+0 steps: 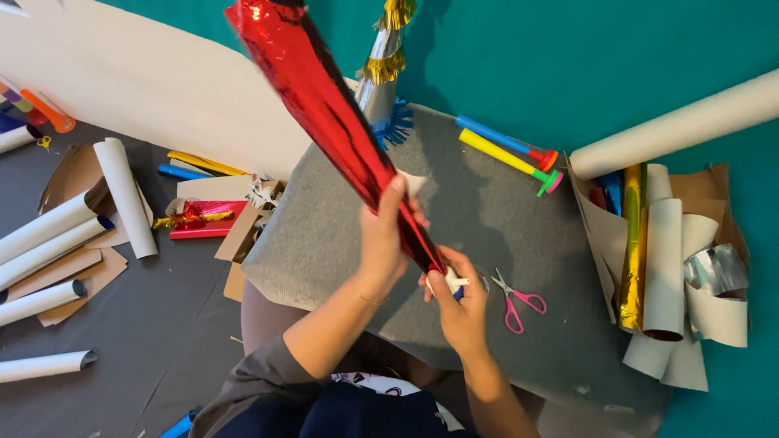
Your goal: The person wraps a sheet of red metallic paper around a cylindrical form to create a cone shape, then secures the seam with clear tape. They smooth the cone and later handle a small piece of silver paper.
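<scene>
A long cone wrapped in shiny red foil (324, 105) runs slantwise from the top of the view down to its narrow end above the grey cushion (503, 219) that lies across the person's lap. The left hand (383, 235) has its grip closed round the lower part of the cone, fingers wrapped over the foil and thumb behind, so most of the cone's length rises above and to the left of that grip, and only a short tapering stretch goes on below it. The right hand (461, 304) is clamped at the very tip, where a small white nozzle-like piece (454, 281) shows between its fingers; whether that piece belongs to the cone or is a separate tool I cannot tell. The two hands sit close together, the left just above the right. On the cushion, just right of the right hand, lie pink-handled scissors (515, 300). Farther up the cushion, towards its far edge, rest a blue and a yellow party horn (507, 154), and at its upper left corner stands a silver cone with gold fringe (383, 65). Off the cushion's right side lie cardboard tubes with a gold foil roll (632, 251); off its left side, white paper rolls (49, 243) on the grey floor.
</scene>
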